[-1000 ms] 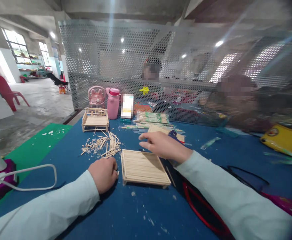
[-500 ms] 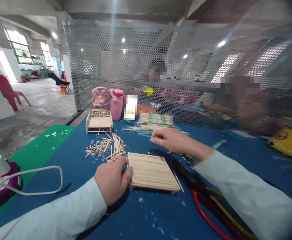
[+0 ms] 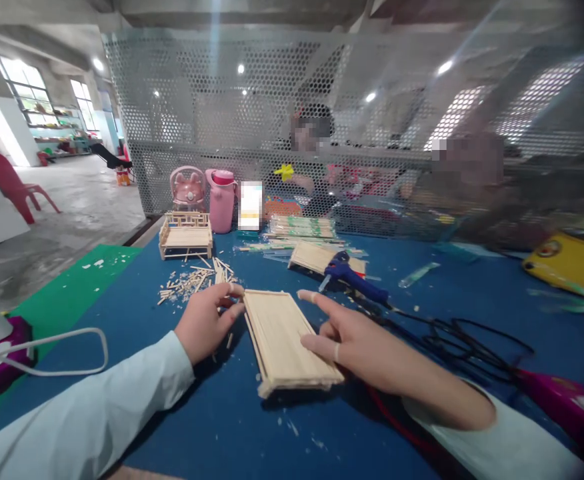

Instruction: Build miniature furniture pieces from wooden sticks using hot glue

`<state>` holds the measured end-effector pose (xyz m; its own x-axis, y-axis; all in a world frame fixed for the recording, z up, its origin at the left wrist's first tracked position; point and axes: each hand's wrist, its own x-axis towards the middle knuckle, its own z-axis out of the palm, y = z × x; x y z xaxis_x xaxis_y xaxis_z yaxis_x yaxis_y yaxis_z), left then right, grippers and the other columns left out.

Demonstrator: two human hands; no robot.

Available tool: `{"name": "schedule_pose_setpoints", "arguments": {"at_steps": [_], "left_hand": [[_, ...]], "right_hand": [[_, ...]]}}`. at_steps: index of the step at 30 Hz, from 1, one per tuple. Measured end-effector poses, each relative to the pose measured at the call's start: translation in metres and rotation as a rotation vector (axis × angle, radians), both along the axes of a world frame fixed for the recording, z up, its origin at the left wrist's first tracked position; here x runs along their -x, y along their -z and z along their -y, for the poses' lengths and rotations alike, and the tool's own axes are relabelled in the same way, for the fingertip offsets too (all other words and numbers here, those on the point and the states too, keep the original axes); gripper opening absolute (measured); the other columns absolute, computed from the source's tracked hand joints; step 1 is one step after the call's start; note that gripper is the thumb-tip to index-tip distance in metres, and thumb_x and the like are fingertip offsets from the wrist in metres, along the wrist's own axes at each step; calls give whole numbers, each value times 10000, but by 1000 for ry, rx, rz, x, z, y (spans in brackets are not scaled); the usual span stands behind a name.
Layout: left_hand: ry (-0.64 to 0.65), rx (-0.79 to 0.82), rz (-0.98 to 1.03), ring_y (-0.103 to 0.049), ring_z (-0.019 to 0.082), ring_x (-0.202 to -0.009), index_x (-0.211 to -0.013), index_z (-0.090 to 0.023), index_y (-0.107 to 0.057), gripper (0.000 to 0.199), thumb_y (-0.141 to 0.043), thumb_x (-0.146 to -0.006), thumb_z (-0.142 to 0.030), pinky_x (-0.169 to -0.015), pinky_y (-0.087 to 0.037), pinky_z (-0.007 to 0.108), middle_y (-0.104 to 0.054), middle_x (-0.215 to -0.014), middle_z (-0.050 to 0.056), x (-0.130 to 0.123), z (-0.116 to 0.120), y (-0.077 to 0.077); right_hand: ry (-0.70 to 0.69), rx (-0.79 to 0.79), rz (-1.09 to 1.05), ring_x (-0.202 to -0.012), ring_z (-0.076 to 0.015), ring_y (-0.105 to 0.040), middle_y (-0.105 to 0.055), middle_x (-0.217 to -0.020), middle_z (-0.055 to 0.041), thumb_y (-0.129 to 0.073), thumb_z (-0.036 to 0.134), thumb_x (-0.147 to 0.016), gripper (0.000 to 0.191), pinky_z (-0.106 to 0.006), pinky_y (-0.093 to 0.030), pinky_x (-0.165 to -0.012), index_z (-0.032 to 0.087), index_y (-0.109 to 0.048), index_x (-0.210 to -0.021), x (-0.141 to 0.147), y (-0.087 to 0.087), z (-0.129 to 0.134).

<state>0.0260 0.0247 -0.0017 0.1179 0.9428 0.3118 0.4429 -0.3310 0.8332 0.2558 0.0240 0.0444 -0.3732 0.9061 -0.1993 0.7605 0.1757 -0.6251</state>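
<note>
A flat panel of pale wooden sticks lies turned lengthwise toward me, with raised strips along its edges. My left hand is at its far left corner, thumb and fingertips pinched against the edge. Over the panel's right side, my right hand has its index finger stretched out and its thumb resting on the top; its other fingers are partly hidden. Beyond that hand, a blue glue gun lies against a second stick panel.
Cut sticks are scattered left of centre, behind them a small stick-built bed. A pink bottle, phone and stick bundles stand or lie before a perforated screen. Black cable runs at right.
The panel has been turned from crosswise to lengthwise. My right hand has come back from above the glue gun to the panel, uncovering the gun and second panel.
</note>
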Motion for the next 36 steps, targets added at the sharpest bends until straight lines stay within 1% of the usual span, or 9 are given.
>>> {"name": "schedule_pose_setpoints", "arguments": {"at_steps": [3, 5, 8, 10, 16, 23, 28, 33, 36], "left_hand": [[106, 65, 205, -633, 150, -902, -966, -166, -530, 191, -473, -783, -156, -797, -488, 292, -646, -983, 71, 1, -10, 1], [20, 78, 227, -635, 148, -883, -1001, -156, -515, 225, -447, -787, -157, -760, -492, 286, -625, -1017, 88, 9, -17, -2], [-263, 16, 26, -615, 141, -737, -1034, -145, -522, 261, -448, -790, -199, -663, -471, 277, -622, -946, 79, 28, -23, -8], [-322, 9, -263, -577, 146, -665, -970, -147, -571, 231, -477, -773, -222, -641, -434, 281, -629, -803, 49, 37, -24, -11], [-120, 139, -593, -517, 153, -553, -610, -180, -600, 223, -545, -733, -358, -531, -337, 260, -590, -571, 15, 34, -11, -7], [-70, 247, -748, -598, 192, -703, -769, -164, -648, 214, -591, -699, -358, -616, -407, 270, -675, -763, 66, 30, -8, -7], [-49, 298, -771, -617, 197, -674, -765, -157, -652, 164, -567, -712, -287, -611, -419, 269, -679, -684, 57, 33, -6, -14], [-4, 286, -787, -621, 184, -679, -1111, -135, -520, 462, -566, -652, -105, -591, -413, 253, -684, -757, 43, 34, 3, -19], [-66, 232, -847, -627, 203, -766, -1130, -117, -503, 420, -491, -711, -88, -657, -427, 277, -679, -845, 86, 36, 5, -21]], "right_hand": [[101, 58, -121, -394, -115, -517, -503, -481, 91, -499, 323, -788, 677, -214, -377, -419, 228, -200, -1388, 8, 16, 13], [167, 28, -169, -393, -123, -530, -486, -461, 101, -486, 320, -792, 664, -219, -397, -426, 224, -198, -1382, 14, 24, 16], [191, 14, -208, -380, -130, -527, -474, -431, 105, -464, 341, -802, 624, -222, -391, -411, 207, -229, -1365, 19, 29, 16], [159, 14, -228, -377, -128, -523, -476, -427, 105, -461, 350, -803, 610, -219, -384, -406, 201, -247, -1355, 21, 30, 17], [141, 25, -287, -370, -111, -503, -470, -462, 111, -470, 369, -802, 618, -219, -389, -409, 189, -248, -1350, 31, 33, 22], [178, -213, -271, -362, -95, -416, -427, -481, 99, -426, 470, -832, 577, -235, -359, -414, 165, -335, -1314, 18, 25, 10], [185, -268, -348, -425, -109, -496, -460, -521, 78, -455, 484, -811, 472, -241, -425, -468, 187, -463, -1177, 2, 14, -9], [208, -352, -340, -398, -98, -489, -491, -515, 62, -470, 447, -797, 372, -221, -413, -437, 175, -534, -1042, 0, 0, -25], [206, -345, -351, -405, -101, -496, -494, -514, 56, -468, 436, -793, 344, -218, -414, -431, 174, -548, -1002, 3, 0, -29]]}}
